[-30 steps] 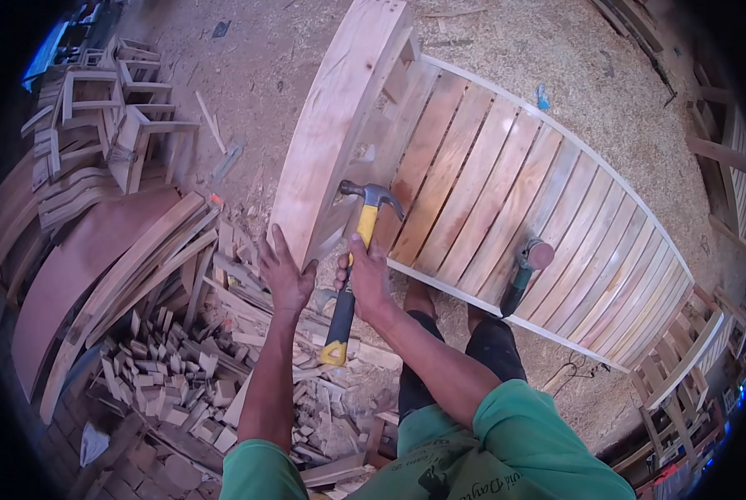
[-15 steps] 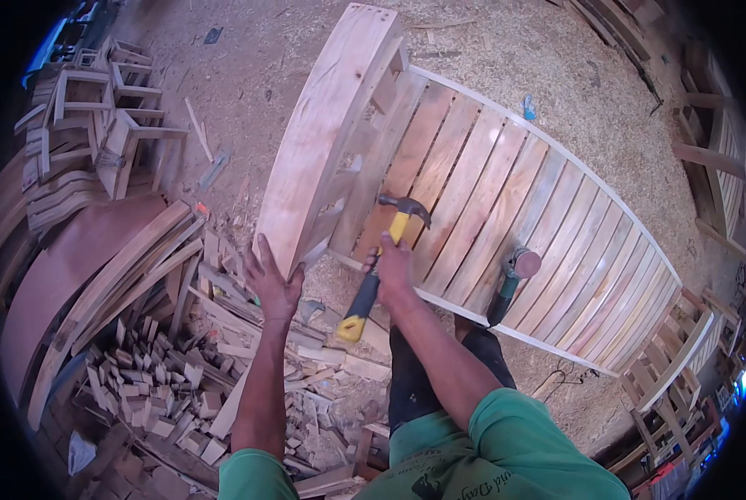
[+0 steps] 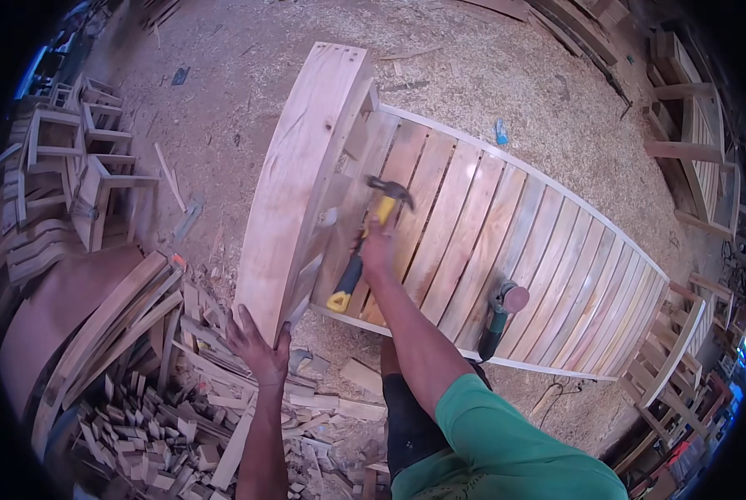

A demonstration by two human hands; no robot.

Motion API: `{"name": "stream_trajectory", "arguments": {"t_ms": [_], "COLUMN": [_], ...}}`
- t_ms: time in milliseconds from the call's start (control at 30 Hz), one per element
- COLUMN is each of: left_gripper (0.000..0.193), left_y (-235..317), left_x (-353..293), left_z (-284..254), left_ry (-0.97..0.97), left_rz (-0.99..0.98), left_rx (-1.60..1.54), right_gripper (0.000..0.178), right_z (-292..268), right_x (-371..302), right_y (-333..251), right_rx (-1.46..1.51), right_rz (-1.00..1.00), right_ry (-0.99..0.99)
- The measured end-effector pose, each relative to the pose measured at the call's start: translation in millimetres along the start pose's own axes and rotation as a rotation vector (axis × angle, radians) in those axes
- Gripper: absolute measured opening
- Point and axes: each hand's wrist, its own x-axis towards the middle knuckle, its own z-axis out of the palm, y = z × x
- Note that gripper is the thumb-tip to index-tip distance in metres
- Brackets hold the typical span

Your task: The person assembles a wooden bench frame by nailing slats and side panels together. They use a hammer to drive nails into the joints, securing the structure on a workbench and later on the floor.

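Observation:
My right hand (image 3: 379, 250) is closed around the shaft of a claw hammer (image 3: 345, 279) with a yellow and black handle. Its dark head hangs above the slatted wooden bed frame (image 3: 456, 225), close to the upright end board. That end board (image 3: 294, 167) is pale, wide and curved, with small holes at its far end. At its near end rests my left hand (image 3: 259, 348), fingers spread to one side and thumb to the other. On the slats to the right lies a green power sander (image 3: 498, 317) with a round pinkish disc.
Wood offcuts (image 3: 148, 437) are heaped at the lower left, beside curved boards (image 3: 98, 325). Unfinished chair frames (image 3: 98, 167) are stacked at the far left. More slatted furniture (image 3: 690, 158) stands at the right. Sawdust covers the floor (image 3: 223, 108); a blue scrap (image 3: 500, 131) lies beyond the frame.
The hammer and my right hand have shifted left, nearer the end board, and the hammer is blurred. My left hand stays at the board's near end. The whole view has tilted slightly.

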Motion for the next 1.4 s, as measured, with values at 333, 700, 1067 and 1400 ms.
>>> {"name": "stream_trajectory", "arguments": {"t_ms": [333,700,1067,1400], "left_gripper": [0.105,0.106,0.104,0.105], "left_y": [5.3,3.2,0.3,5.6], "left_x": [5.6,4.3,1.0,0.2], "left_z": [-2.0,-1.5,0.3,-4.4], "left_ry": [-0.003,-0.013,-0.022,-0.045], "left_rz": [0.011,0.025,0.016,-0.010], "left_rx": [-0.012,0.015,0.041,0.012], "right_gripper": [0.051,0.049,0.055,0.054], "right_z": [12.4,12.6,22.5,34.3], "right_x": [0.7,71.9,79.8,-37.0], "right_y": [19.2,-21.1,-52.9,-114.7], "right_rx": [0.066,0.212,0.096,0.368], "right_rz": [0.135,0.091,0.036,-0.143], "right_ry": [-0.087,-0.021,-0.076,0.104]}}
